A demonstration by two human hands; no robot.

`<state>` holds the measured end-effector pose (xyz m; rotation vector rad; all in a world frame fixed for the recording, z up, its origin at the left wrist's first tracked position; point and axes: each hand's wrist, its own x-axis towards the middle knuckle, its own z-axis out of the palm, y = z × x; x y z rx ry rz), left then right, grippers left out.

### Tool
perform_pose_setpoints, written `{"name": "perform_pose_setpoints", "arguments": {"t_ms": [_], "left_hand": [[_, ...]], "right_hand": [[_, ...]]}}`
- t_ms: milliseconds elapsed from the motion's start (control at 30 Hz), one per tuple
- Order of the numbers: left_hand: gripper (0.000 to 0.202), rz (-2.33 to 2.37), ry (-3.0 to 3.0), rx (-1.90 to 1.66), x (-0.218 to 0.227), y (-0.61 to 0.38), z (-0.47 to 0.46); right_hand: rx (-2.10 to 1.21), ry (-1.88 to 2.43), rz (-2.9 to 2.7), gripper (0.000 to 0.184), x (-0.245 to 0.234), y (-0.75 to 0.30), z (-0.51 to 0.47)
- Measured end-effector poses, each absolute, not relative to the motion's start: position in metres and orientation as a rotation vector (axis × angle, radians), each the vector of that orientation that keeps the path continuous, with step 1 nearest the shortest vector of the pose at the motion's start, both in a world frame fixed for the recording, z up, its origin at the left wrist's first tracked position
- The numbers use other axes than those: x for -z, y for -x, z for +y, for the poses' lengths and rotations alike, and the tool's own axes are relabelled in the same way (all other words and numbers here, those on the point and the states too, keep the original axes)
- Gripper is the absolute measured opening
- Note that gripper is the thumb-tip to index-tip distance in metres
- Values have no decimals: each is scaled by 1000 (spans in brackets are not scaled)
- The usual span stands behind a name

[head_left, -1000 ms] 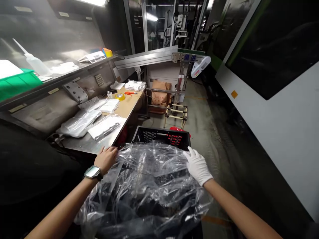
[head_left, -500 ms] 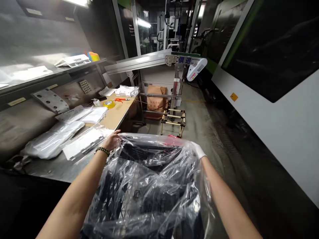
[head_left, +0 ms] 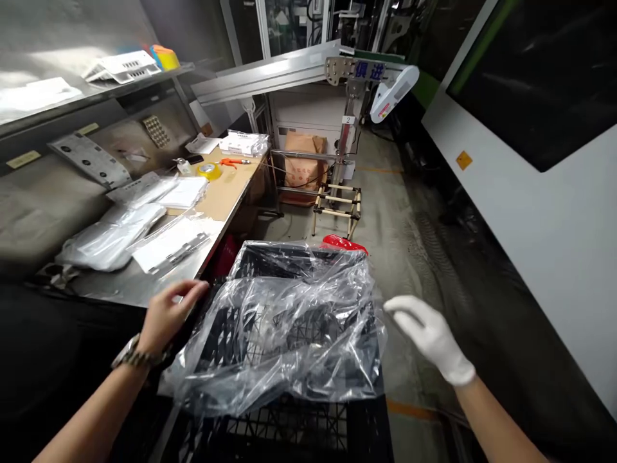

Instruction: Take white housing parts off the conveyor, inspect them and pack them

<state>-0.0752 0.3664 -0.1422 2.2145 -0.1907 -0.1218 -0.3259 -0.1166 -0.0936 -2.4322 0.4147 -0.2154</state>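
A clear plastic bag (head_left: 289,379) lies draped inside and over a black plastic crate (head_left: 371,424) in front of me. Its far edge wraps the crate's back rim, while the near part of the crate shows its bare lattice floor. My bare left hand (head_left: 168,315), with a bracelet at the wrist, hovers left of the crate. Its fingers are bent, the thumb stands a little apart, and nothing shows in it. To the right of the bag, my white-gloved right hand (head_left: 427,334) is free of the plastic, with a gap between thumb and fingers.
On the left, a workbench (head_left: 231,186) carries bagged white panels (head_left: 178,241), yellow tape (head_left: 209,170) and an orange-handled tool (head_left: 234,162). Beyond the crate are a red object (head_left: 344,244), a small pipe-frame stand (head_left: 337,206) and a conveyor (head_left: 270,72). A machine (head_left: 535,225) flanks the right.
Both hands have let go of the bag's far edge and moved apart, back towards me. The bag has settled lower over the crate, whose back rim and near floor now show.
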Motion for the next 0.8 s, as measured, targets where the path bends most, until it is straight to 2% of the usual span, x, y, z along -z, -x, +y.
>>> {"name": "perform_pose_setpoints", "arguments": {"t_ms": [33,67,100,133,167,200,233,267,333,400,467,567,633,733,800], "left_hand": [[46,-362,-2210,203,136,106,365],[47,-678,-2273,308,134,139,362],[63,-937,-2352,370,134,171,357],[71,-1104,-2447,392,137,201,352],[54,-1218,-2516,424,141,226,351],[31,-1292,-2544,465,144,246,353],[18,-1335,-2548,473,146,263,361],[16,-1377,-2505,466,145,276,373],[20,-1431,-2332,363,139,300,412],[15,-1433,-2158,190,134,327,462],[16,-1357,-2137,34,141,360,512],[22,-1092,-2259,-21,186,403,568],[22,-829,-2274,172,228,419,586],[32,-421,-2259,551,282,421,577],[32,-316,-2252,693,302,414,553]], "right_hand": [[96,2487,233,40,88,342,-92],[-19,2629,62,61,87,354,-65],[-99,2774,-25,78,88,363,-39],[-184,2911,-53,81,91,370,-15],[-272,3025,-56,71,93,376,7],[-349,3090,-43,52,93,384,25],[-424,3115,-51,31,91,394,41],[-487,3106,-77,23,86,408,53],[-566,3040,-128,42,70,448,75],[-589,3001,-141,58,56,497,95],[-472,3011,-142,63,53,542,115],[-55,2997,-129,46,72,585,141],[146,2930,-100,31,91,598,156],[261,2867,-60,14,112,608,173],[316,2868,-52,13,120,620,176]]}}
